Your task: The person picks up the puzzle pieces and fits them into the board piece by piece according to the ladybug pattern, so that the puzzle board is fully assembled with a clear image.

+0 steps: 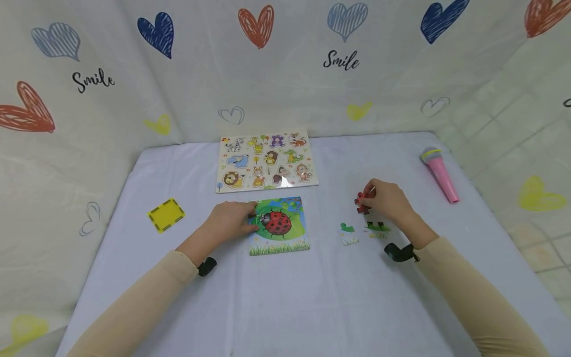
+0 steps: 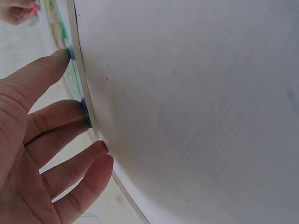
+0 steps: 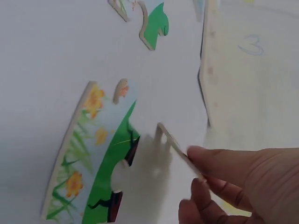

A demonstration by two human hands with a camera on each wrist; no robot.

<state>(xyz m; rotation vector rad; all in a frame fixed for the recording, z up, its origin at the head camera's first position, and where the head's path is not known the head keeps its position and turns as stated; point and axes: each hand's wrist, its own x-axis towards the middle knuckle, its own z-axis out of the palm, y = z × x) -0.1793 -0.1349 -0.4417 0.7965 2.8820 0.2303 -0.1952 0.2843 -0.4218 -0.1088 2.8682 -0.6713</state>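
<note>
A square ladybug picture board (image 1: 281, 243) lies flat in the middle of the table. At its left edge my left hand (image 1: 226, 220) touches it, thumb and fingertips laid against the side and slightly over the picture. In the left wrist view the fingers (image 2: 60, 175) stay mostly straight. Over to the right, my right hand (image 1: 387, 198) pinches a red puzzle piece (image 1: 363, 209) between thumb and fingers. The piece is tilted on edge in the right wrist view. Just below it lies a green, flowered puzzle piece (image 3: 88, 154) with dark marks. A smaller green-and-white piece (image 1: 349, 235) lies to its left.
Behind the ladybug board sits a larger animal peg puzzle (image 1: 267, 171). A yellow card (image 1: 166, 215) with black dashes lies at the left, and a pink toy microphone (image 1: 442, 179) near the right edge. A heart-printed curtain (image 1: 290, 74) hangs at the back.
</note>
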